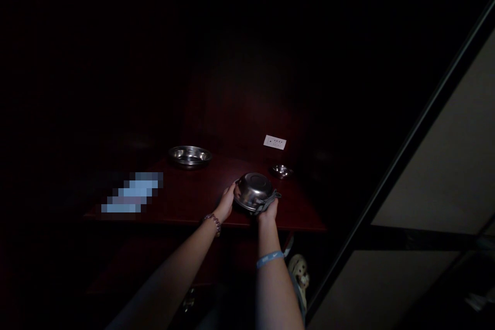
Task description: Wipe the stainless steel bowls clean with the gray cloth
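Steel was the material of the small bowl [253, 192], held upside down just above the near edge of the dark red bench [185, 201]; the left hand [225, 203] pressed its open fingers against the bowl's left side, and the right hand [268, 210] gripped the right rim together with a grey cloth [266, 201] — both arms reached forward, almost straight. To wipe it well, I judged, the left hand should steady the bowl firmly; a wider bowl [190, 155] and a small dish [281, 170] stood further back.
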Tool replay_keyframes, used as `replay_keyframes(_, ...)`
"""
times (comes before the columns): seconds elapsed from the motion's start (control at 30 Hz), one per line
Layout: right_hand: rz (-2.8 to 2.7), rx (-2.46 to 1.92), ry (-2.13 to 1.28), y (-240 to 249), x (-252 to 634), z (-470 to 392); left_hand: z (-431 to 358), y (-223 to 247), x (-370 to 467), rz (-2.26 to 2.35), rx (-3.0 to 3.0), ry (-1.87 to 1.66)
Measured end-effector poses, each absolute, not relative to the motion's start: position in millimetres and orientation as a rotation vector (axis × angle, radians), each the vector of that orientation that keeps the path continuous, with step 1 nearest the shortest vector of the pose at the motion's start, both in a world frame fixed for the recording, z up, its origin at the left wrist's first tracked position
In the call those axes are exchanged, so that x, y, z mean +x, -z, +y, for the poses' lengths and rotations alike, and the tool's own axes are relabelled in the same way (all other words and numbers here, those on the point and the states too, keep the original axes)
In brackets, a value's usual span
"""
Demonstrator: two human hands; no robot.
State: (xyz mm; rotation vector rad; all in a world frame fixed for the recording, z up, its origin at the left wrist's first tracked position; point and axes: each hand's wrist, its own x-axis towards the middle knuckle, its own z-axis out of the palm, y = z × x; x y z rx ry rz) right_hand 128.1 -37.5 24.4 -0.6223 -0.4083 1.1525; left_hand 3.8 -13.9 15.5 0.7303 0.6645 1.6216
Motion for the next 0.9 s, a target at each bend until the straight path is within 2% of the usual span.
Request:
replay_keyframes(0.77, -0.208, -0.617, -1.182, -21.1, 129.0, -35.7, -11.9, -13.0, 1.5, 0.691, 0.79, -1.611)
replay_keyframes(0.9, -0.357, -0.659, -1.079, -15.9, 127.4, -32.3, -12.0, -12.9, 0.6, 0.677, 0.801, -1.607)
